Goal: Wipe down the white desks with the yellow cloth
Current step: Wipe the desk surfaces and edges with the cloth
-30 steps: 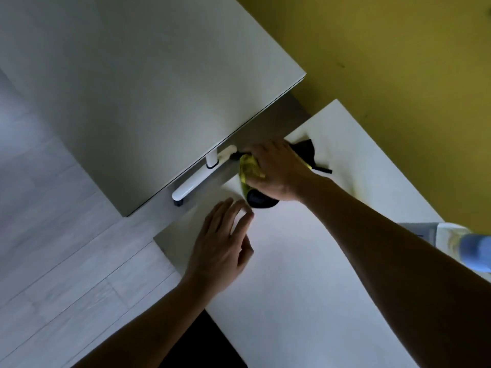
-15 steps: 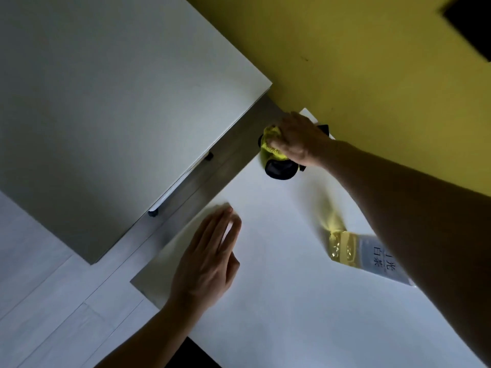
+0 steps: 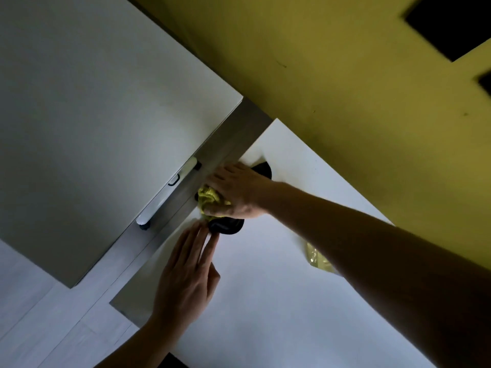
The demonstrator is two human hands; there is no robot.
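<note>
Yellow cloth (image 3: 210, 199): it is bunched into a lump at the left edge of the near white bench (image 3: 265, 301), close to the far corner of this bench. Most of it is covered by the right hand; only the crumpled left part shows.
Right hand (image 3: 239, 191): it lies over the cloth with the fingers bent down around it, so the grip is closed on the cloth and presses it on the bench top. The arm comes in from the right side, across the bench.
Black object (image 3: 225, 225): a dark rounded thing lies under the cloth and the hand; one part shows below the hand and another part behind it. What it is, I cannot tell.
Left hand (image 3: 186, 277): it rests flat on the same bench, fingers straight and together, holding nothing. The fingertips (image 3: 204, 229) reach just beside the black object and the cloth.
Plastic bottle (image 3: 317, 257): a yellowish clear piece shows near the right forearm, mostly hidden by it.
Second white bench (image 3: 93, 115): it stands to the left, apart from the near one by a narrow gap.
White foot bar (image 3: 167, 192): it shows in the gap, below the edge of the second bench.
Wall (image 3: 345, 62): yellow, behind both benches.
Floor (image 3: 39, 328): pale planks, at lower left.
</note>
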